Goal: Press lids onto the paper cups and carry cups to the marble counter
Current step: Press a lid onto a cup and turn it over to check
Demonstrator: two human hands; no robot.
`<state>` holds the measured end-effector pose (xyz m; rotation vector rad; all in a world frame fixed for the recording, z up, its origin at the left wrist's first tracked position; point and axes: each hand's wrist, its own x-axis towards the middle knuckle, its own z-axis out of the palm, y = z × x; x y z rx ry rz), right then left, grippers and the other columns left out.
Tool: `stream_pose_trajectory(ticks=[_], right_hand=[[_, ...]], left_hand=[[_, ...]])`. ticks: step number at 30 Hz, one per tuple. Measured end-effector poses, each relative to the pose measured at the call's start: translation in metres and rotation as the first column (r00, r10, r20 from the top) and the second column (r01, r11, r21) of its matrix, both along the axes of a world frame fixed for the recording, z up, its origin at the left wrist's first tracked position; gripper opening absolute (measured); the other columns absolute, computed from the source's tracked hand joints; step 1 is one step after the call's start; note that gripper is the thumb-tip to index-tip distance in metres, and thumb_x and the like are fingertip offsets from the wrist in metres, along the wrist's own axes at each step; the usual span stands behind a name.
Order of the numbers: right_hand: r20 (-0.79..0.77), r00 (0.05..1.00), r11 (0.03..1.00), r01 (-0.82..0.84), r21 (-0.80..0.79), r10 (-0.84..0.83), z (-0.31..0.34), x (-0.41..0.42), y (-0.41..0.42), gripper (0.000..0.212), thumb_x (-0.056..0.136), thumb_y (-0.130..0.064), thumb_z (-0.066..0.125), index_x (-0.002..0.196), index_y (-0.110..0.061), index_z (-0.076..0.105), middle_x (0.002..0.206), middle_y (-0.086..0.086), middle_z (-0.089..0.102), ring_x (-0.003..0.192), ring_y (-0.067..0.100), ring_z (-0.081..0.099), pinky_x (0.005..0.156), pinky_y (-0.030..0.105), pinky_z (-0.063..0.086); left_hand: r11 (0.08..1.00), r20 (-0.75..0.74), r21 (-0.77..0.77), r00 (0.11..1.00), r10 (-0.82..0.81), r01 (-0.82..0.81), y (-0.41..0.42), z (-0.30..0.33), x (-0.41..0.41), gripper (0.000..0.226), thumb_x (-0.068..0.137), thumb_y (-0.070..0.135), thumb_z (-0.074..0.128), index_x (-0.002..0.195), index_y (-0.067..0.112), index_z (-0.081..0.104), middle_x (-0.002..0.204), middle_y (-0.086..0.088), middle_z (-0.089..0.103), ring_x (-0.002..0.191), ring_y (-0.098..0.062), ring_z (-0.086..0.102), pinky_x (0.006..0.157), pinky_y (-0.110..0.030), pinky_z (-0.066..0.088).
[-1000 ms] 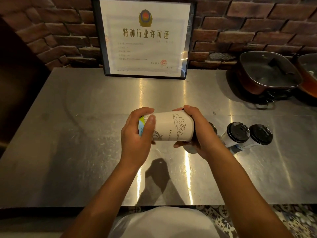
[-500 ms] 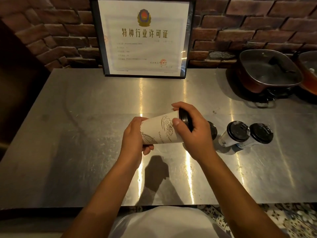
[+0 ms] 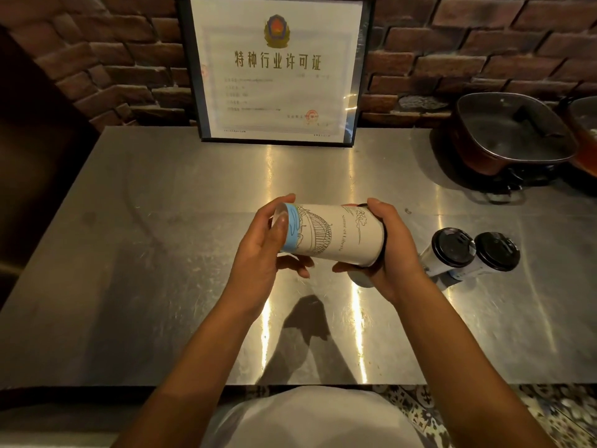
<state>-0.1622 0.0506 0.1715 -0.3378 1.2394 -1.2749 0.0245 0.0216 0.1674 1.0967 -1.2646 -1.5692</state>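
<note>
I hold a white paper cup (image 3: 329, 234) with line drawings and a blue band sideways above the steel table (image 3: 161, 270). My left hand (image 3: 261, 253) grips its base end. My right hand (image 3: 387, 250) wraps the rim end, where a black lid edge (image 3: 385, 240) shows. Two lidded cups (image 3: 452, 250) (image 3: 496, 252) with black lids stand on the table just right of my right hand. Part of another cup (image 3: 360, 278) peeks out under my right hand.
A framed certificate (image 3: 277, 69) leans on the brick wall at the back. A dark lidded pan (image 3: 513, 134) sits at the back right, with another pan (image 3: 584, 134) at the frame's edge. The table's front edge runs below my forearms.
The cup has turned in my hands from tilted to lying level. My right hand has slid from gripping the lid's side to cupping the rim end.
</note>
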Motion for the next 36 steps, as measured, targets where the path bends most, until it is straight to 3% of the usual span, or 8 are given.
stream_pose_trajectory(ticks=[5,8,11,16,20,24,32,36], right_hand=[[-0.229,0.972,0.999,0.044,0.002,-0.043,0.005,0.005,-0.003,0.036,0.102,-0.039,0.049,0.122,-0.012,0.060,0.117,0.017,0.071,0.102,0.035,0.074,0.063,0.038,0.065],[-0.439,0.897,0.999,0.041,-0.026,-0.048,0.003,0.012,-0.003,0.020,0.102,-0.041,0.053,0.117,-0.028,0.057,0.112,0.001,0.067,0.096,0.021,0.072,0.061,0.029,0.064],[-0.526,0.850,0.998,-0.017,-0.060,-0.017,0.000,0.021,-0.003,0.016,0.101,-0.045,0.053,0.114,-0.036,0.054,0.109,-0.012,0.061,0.097,0.014,0.066,0.063,0.023,0.062],[-0.391,0.920,0.989,-0.082,-0.120,0.029,-0.002,0.019,0.003,0.019,0.101,-0.037,0.057,0.108,-0.050,0.070,0.121,-0.011,0.065,0.119,0.021,0.061,0.084,0.044,0.064],[-0.365,0.928,0.983,-0.128,-0.129,0.073,-0.004,0.017,0.013,0.028,0.100,-0.027,0.060,0.126,-0.036,0.067,0.123,-0.007,0.069,0.115,0.015,0.065,0.073,0.029,0.063],[-0.365,0.897,0.960,-0.279,-0.027,0.250,-0.007,0.019,0.016,0.040,0.100,-0.047,0.055,0.136,-0.032,0.058,0.121,0.004,0.072,0.099,0.027,0.076,0.071,0.044,0.065],[-0.346,0.920,0.973,-0.220,-0.072,0.183,-0.015,0.016,0.015,0.032,0.101,-0.041,0.057,0.128,-0.027,0.065,0.115,0.009,0.074,0.087,0.032,0.078,0.068,0.039,0.065],[-0.348,0.929,0.983,-0.164,-0.076,0.128,-0.017,0.018,0.013,0.021,0.104,-0.031,0.056,0.121,-0.031,0.067,0.113,0.008,0.074,0.080,0.033,0.078,0.066,0.038,0.066]], left_hand=[[0.949,0.174,-0.097,0.934,0.313,-0.300,-0.001,-0.003,-0.001,0.029,0.103,0.029,0.049,0.132,0.027,0.050,0.126,0.005,0.060,0.107,-0.015,0.068,0.076,-0.024,0.061],[0.957,0.306,-0.219,0.919,0.251,-0.189,0.005,-0.005,-0.004,0.041,0.098,0.038,0.057,0.137,0.034,0.046,0.143,0.008,0.047,0.125,-0.013,0.055,0.096,-0.028,0.056],[0.974,0.397,-0.225,0.913,0.092,0.000,0.009,-0.013,-0.013,0.056,0.088,0.058,0.061,0.138,0.037,0.046,0.147,0.014,0.040,0.128,-0.011,0.051,0.098,-0.025,0.054],[0.991,0.321,-0.124,0.943,0.084,-0.046,0.001,-0.014,-0.005,0.070,0.081,0.069,0.056,0.140,0.033,0.049,0.137,0.015,0.047,0.113,0.003,0.053,0.075,-0.001,0.046],[0.992,0.302,-0.077,0.946,0.120,-0.102,-0.006,-0.021,-0.001,0.053,0.091,0.065,0.052,0.135,0.035,0.054,0.138,0.007,0.055,0.122,-0.013,0.056,0.094,-0.022,0.049],[0.997,0.280,0.053,0.957,-0.072,0.060,-0.005,-0.031,-0.004,0.058,0.089,0.075,0.034,0.135,0.044,0.052,0.134,0.013,0.058,0.123,-0.007,0.054,0.108,-0.037,0.044],[0.998,0.342,0.031,0.937,-0.067,0.060,0.002,-0.029,-0.012,0.069,0.088,0.072,0.019,0.152,0.048,0.028,0.161,0.015,0.031,0.146,-0.009,0.029,0.111,-0.031,0.023],[0.997,0.306,-0.067,0.952,-0.008,0.030,0.012,-0.023,-0.016,0.058,0.090,0.065,0.024,0.146,0.058,0.013,0.142,0.039,0.028,0.128,0.011,0.030,0.105,-0.016,0.021]])
